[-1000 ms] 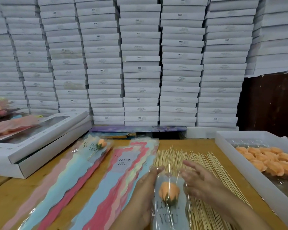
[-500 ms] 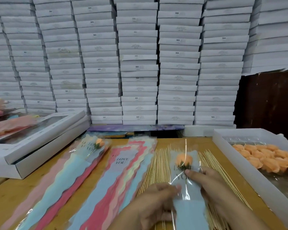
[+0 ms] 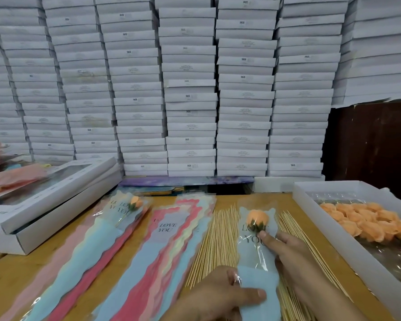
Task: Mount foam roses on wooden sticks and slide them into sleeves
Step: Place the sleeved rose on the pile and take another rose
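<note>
An orange foam rose (image 3: pixel 258 217) on a stick sits inside a clear and light-blue "LOVE YOU" sleeve (image 3: pixel 258 278) that lies over the pile of wooden sticks (image 3: pixel 220 239). My left hand (image 3: pixel 218 295) grips the sleeve's blue lower part, thumb on top. My right hand (image 3: pixel 287 256) holds the sleeve's right side, with a fingertip pressing just below the rose. Another sleeved orange rose (image 3: pixel 136 202) lies on the left stack of sleeves (image 3: pixel 63 262). A second stack of empty sleeves (image 3: pixel 164 246) lies in the middle.
A white tray (image 3: pixel 315 218) of loose orange foam roses (image 3: pixel 368 221) stands at the right. A windowed white box (image 3: pixel 51 200) sits at the left on the wooden table (image 3: pixel 14 279). Tall stacks of white boxes (image 3: pixel 190 89) form a wall behind.
The sleeve with the rose has been pushed farther from me over the sticks. My left hand has shifted down to the blue part and my right fingertip stays under the rose.
</note>
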### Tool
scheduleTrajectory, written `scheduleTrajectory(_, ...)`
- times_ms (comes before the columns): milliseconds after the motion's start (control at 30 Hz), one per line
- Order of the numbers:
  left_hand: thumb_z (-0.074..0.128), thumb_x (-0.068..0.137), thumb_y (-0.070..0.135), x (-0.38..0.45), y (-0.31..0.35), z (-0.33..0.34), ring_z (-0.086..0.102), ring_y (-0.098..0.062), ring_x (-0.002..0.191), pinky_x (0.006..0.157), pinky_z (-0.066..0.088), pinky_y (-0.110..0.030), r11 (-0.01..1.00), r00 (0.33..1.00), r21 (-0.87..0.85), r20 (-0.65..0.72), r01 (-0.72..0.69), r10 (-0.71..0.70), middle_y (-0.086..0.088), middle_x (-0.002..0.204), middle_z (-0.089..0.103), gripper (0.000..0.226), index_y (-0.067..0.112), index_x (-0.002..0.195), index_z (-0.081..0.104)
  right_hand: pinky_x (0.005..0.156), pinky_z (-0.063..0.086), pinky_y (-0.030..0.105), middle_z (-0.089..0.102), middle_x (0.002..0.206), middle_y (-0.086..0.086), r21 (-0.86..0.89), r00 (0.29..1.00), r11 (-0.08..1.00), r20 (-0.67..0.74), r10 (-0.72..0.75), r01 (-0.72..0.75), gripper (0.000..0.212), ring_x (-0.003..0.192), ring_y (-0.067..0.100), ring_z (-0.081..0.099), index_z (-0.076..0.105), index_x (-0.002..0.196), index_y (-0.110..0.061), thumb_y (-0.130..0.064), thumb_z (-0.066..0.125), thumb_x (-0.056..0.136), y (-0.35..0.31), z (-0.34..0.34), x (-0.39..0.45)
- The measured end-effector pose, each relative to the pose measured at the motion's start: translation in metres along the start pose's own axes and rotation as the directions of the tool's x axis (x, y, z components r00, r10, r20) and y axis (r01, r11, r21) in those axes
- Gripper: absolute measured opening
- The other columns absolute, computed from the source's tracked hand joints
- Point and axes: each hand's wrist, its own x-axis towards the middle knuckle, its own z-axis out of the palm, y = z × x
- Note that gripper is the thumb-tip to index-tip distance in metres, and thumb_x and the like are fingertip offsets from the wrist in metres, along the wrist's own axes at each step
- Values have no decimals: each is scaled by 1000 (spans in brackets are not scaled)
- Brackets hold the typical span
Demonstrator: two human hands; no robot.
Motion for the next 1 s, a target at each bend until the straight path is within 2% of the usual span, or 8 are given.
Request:
scheduleTrajectory(133,80,80,21,5,1,-3,73,-23,94,87,58,-38,999,992,10,-117,-49,50,-9,102,78,21,12,99,80,60,58,32,75,94,22,26,985,994,138,100,-105,22,81,34,74,77,90,-1,-21,75,82,1,2,0)
scheduleTrajectory(267,78,85,24,4,4,-5,74,-19,91,81,57,-33,997,986,10,-149,-80,80,-7,104,78,21,14,104,79,69,59,35,75,100,21,-45,951,989,270,148,-142,20,90,36,74,79,94,-6,-17,78,77,5,5,-2)
scheduleTrajectory(433,80,79,27,3,3,-3,71,-25,103,91,55,-35,997,994,-48,-91,-68,63,-13,113,75,38,8,113,77,77,58,42,76,94,19,19,992,999,116,41,-44,7,86,36,74,79,88,-7,-9,72,85,6,1,3)
scheduleTrajectory(533,81,81,20,3,1,-5,73,-21,95,84,57,-32,999,999,-22,-37,-37,36,-9,104,77,26,10,105,79,67,59,38,77,92,17,80,999,997,39,15,-18,9,81,32,75,75,92,-3,-7,70,87,4,-3,6)
scheduleTrajectory(700,83,74,15,5,-1,-5,73,-26,91,79,56,-33,994,994,-90,-91,-66,58,-15,102,76,30,5,103,79,79,61,44,75,98,21,84,980,993,185,71,-88,23,90,37,74,76,94,-1,-18,75,78,4,1,4)
scheduleTrajectory(767,83,75,13,5,-1,-5,73,-26,91,79,57,-33,988,990,-124,-116,-92,78,-17,103,76,28,5,102,80,69,61,38,75,97,21,45,969,994,231,87,-100,14,88,36,74,77,89,-3,-12,76,79,6,4,2)
scheduleTrajectory(833,83,79,12,5,0,-6,73,-26,95,82,57,-34,987,989,-132,-125,-96,80,-16,107,76,24,8,103,80,61,59,34,76,93,21,23,977,997,204,66,-72,6,81,35,74,78,80,-7,-5,74,83,8,4,2)
scheduleTrajectory(1000,81,83,12,3,0,-5,73,-20,87,79,56,-31,992,994,-112,-99,-57,46,-11,102,77,17,10,99,81,58,59,31,76,94,20,90,996,995,89,28,-36,10,83,35,75,74,94,0,-2,72,84,7,-2,7)
